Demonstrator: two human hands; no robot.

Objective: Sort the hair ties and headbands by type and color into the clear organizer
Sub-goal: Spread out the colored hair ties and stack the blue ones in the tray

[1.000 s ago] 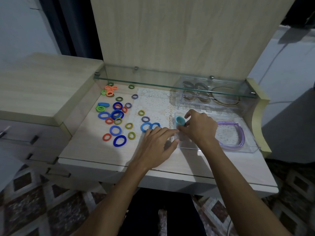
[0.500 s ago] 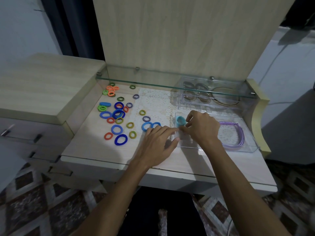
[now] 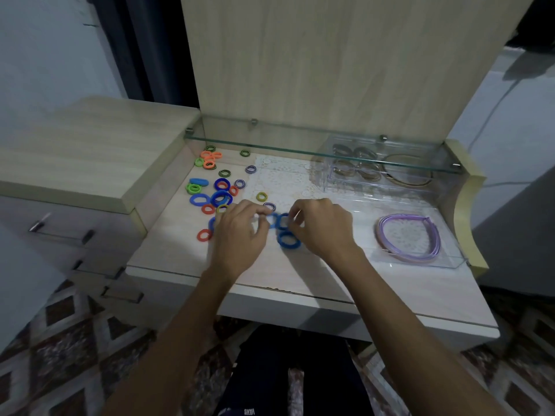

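Blue hair ties sit mid-table between both hands: two (image 3: 279, 220) side by side at the fingertips, one more (image 3: 289, 240) just nearer, flat on the surface. Motion blur there, so exact contact is hard to read.

Left hand (image 3: 240, 232): fingers curled down, tips at the left edge of the blue pair. Looks like a pinch on the left tie, but blur means I cannot tell for sure.

Right hand (image 3: 322, 228): thumb and forefinger curled together at the right edge of the same pair; whether it actually grips the tie I cannot tell.

Loose hair ties (image 3: 216, 187) are scattered on the left half of the table (image 3: 300, 277): orange cluster far left, green ones at the left edge, dark blue and light blue rings in the middle, a few small striped ones, one orange ring (image 3: 204, 235) just left of the left hand.

Clear organizer (image 3: 450, 256) lies on the right side of the table, well apart from the loose pile. Purple headband (image 3: 405, 235) lies flat in its right compartment. Which compartment holds anything else is not readable.

Second clear box (image 3: 375, 172) sits at the far right under the glass shelf (image 3: 300, 145), with thin brownish bands inside, one large hoop at its right end.

White lace mat (image 3: 282, 175) lies under the far middle area.
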